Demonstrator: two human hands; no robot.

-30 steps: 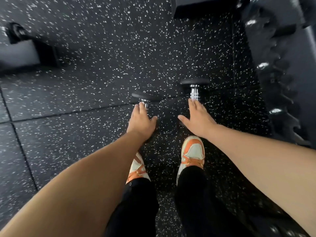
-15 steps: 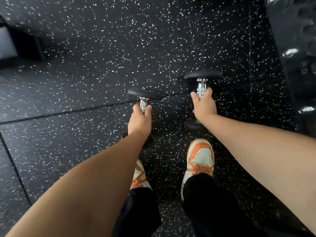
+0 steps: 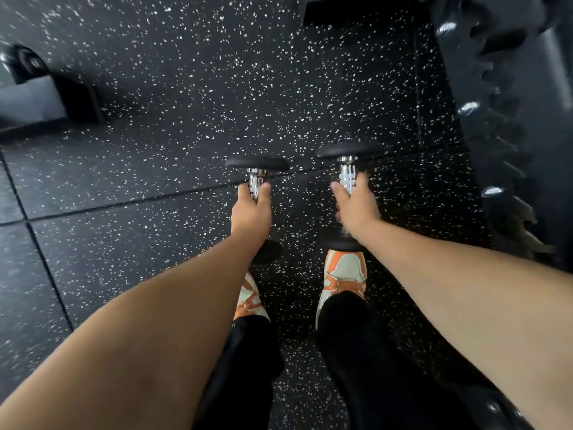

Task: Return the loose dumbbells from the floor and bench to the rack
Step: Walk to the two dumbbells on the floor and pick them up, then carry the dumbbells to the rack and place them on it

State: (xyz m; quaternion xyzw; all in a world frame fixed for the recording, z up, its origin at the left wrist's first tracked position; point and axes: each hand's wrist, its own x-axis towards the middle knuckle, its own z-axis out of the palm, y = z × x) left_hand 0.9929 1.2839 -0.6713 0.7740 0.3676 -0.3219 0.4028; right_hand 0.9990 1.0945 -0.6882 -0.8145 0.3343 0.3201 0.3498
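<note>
dim overall; glare on chrome dumbbell handles (image 3: 348, 178); edges smeared, wide-angle stretched

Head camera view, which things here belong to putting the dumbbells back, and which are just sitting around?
Part of the job:
- left dumbbell, gripped by the left hand
- right dumbbell, gripped by the right hand
- dumbbell rack on the right, where they go

Just there:
- black equipment base, upper left
- speckled rubber floor
- orange and white shoes

rack (image 3: 508, 125) right, dumbbells (image 3: 348, 169) ahead of shoes (image 3: 344, 274)
</note>
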